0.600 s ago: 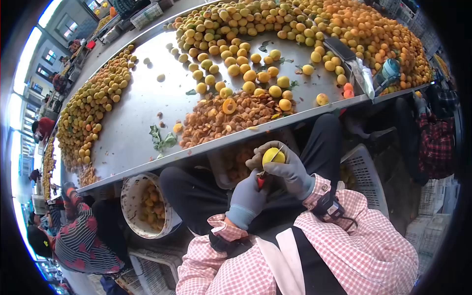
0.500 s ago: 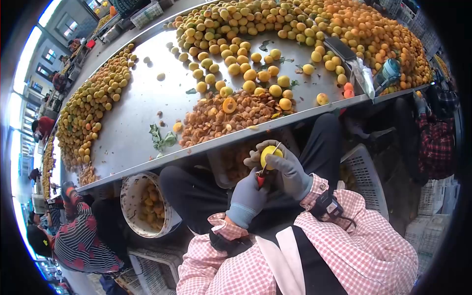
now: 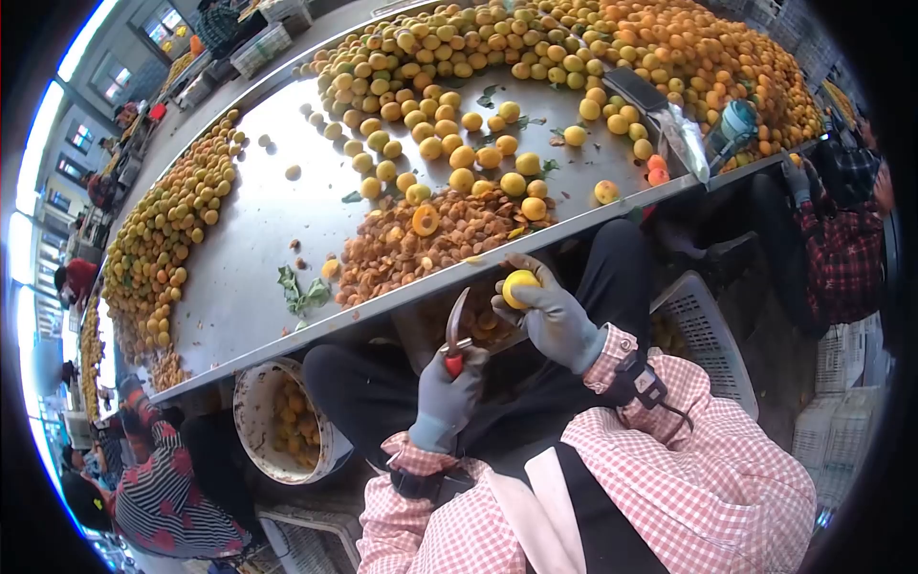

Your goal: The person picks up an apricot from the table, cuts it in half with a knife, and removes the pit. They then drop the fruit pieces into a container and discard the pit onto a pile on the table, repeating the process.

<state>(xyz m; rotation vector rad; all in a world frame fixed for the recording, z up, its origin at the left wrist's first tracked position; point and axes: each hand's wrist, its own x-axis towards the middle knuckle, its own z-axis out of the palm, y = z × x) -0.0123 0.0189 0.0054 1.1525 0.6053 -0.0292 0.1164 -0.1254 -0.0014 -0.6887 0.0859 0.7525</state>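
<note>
My left hand, in a grey glove, is closed around the red handle of a small curved knife. The blade points up, apart from the fruit. My right hand, also gloved, grips a yellow apricot between thumb and fingers. Both hands are over my lap, just below the edge of a metal table. Right above them on the table lies a heap of brown apricot stones, with a halved apricot on top.
Whole apricots cover the table's far side. A white bucket with apricot pieces stands left of my knee, and a plastic crate on the right. A phone-like dark object and a jar lie among fruit. Co-workers sit nearby.
The knife has come away from the apricot. My left hand has moved left and down with it, while my right hand keeps the fruit. The view has shifted slightly.
</note>
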